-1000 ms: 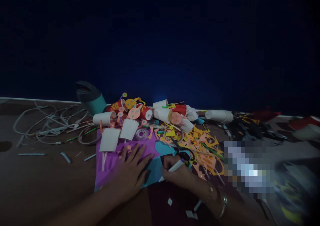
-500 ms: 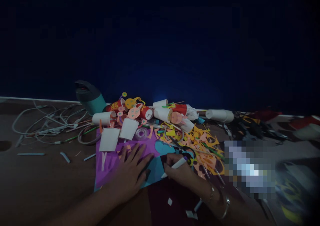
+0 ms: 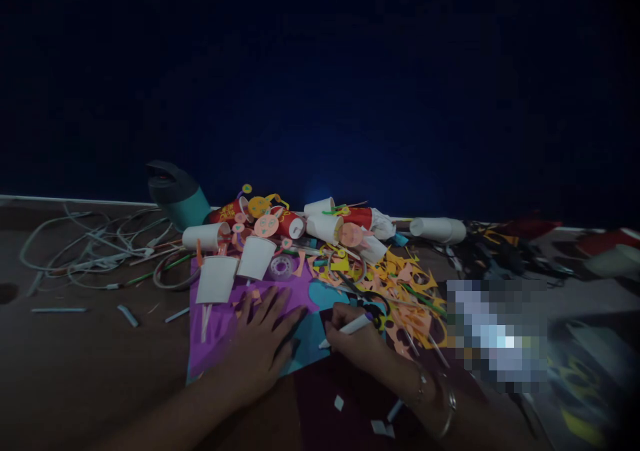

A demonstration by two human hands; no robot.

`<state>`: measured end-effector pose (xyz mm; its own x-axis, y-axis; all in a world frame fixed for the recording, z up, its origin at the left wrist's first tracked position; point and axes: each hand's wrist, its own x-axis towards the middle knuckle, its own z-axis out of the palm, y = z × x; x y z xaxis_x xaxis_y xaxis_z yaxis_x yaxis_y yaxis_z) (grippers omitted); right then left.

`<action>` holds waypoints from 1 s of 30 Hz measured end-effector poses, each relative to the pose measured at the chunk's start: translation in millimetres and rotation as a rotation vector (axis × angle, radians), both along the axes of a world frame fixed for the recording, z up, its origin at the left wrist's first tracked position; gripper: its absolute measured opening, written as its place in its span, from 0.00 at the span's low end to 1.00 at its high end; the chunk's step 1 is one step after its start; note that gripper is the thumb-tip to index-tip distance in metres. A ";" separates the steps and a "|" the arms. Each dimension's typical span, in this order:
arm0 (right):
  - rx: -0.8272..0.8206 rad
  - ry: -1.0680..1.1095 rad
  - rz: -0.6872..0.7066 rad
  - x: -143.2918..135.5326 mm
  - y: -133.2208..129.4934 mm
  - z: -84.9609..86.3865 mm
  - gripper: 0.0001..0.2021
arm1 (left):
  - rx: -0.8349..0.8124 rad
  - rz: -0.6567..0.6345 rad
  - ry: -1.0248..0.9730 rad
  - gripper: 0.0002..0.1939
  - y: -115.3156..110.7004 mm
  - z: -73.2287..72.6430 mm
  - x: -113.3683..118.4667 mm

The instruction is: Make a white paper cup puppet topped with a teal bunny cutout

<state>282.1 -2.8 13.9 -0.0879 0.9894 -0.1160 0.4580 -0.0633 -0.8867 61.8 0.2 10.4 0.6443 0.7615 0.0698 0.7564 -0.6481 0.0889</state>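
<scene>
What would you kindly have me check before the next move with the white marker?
1. Right hand grips the white marker: ok.
2. Left hand is spread over the purple sheet and the blue sheet: ok.
3. Marker tip touches the blue sheet: cannot tell.
4. Yellow and orange scraps are well away from the right hand: not ok, they lie close beside it.
5. White cups are off the purple sheet: not ok, two rest on it.

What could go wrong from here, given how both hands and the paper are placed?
The right hand holds the marker with its tip at the blue paper; a slip might leave a stray mark.
The left hand lies flat on the sheets; if it shifted, the paper could slide and skew a line.
Scraps crowd up near the right hand, so a wide sweep might scatter some.
</scene>
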 end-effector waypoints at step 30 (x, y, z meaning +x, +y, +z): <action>-0.160 0.793 -0.050 14.1 5.3 16.7 0.17 | 0.115 -0.004 0.023 0.27 -2.7 -1.5 -1.9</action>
